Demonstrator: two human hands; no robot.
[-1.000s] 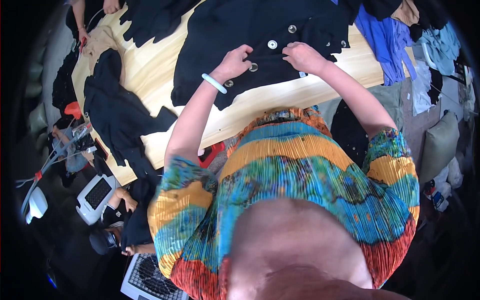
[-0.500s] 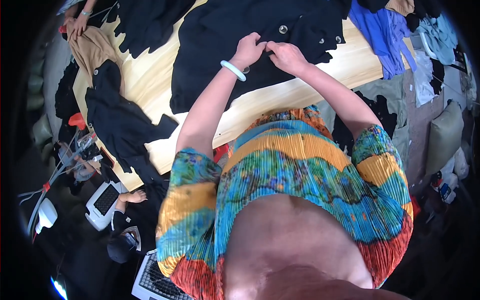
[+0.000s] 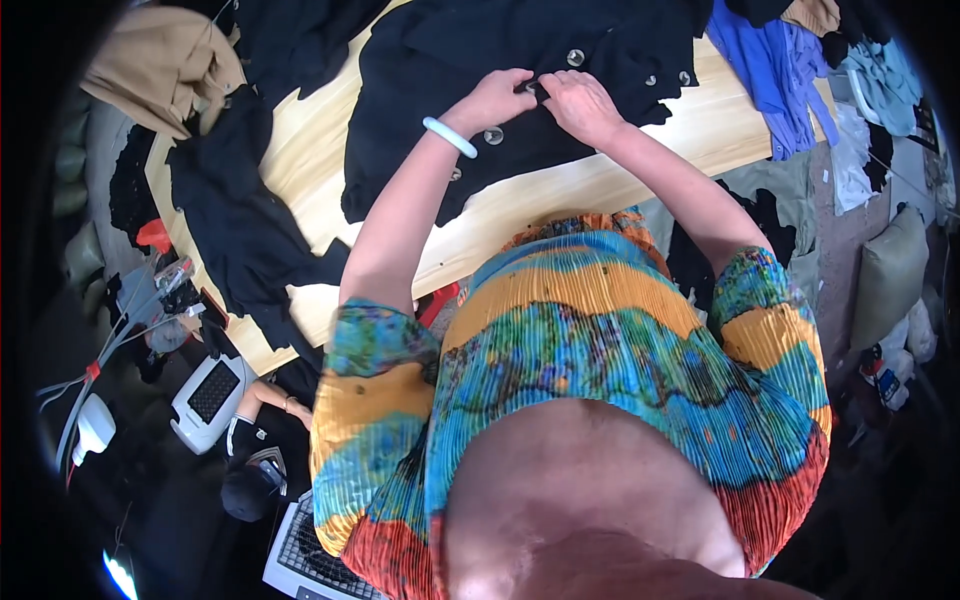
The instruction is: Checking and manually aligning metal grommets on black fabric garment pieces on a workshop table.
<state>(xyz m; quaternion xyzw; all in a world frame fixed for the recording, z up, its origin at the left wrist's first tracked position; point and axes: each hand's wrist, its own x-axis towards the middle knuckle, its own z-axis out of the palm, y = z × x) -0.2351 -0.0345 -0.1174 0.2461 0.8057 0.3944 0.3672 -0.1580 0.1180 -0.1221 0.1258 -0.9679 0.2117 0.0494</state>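
the black garment (image 3: 415, 140) lies spread on the counter (image 3: 550, 190), just back from its front edge. over it, the left hand (image 3: 497, 101) and right hand (image 3: 582, 105) nearly meet, fingers bent; whether they pinch cloth, i cannot tell. a blue garment (image 3: 765, 75) lies toward the front right corner.

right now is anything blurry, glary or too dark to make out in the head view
Head view: left sleeve slightly smeared, right hand fairly sharp; head view: black garment so dark that its folds barely show, corners of the picture black; head view: a bright light glares at lower left.
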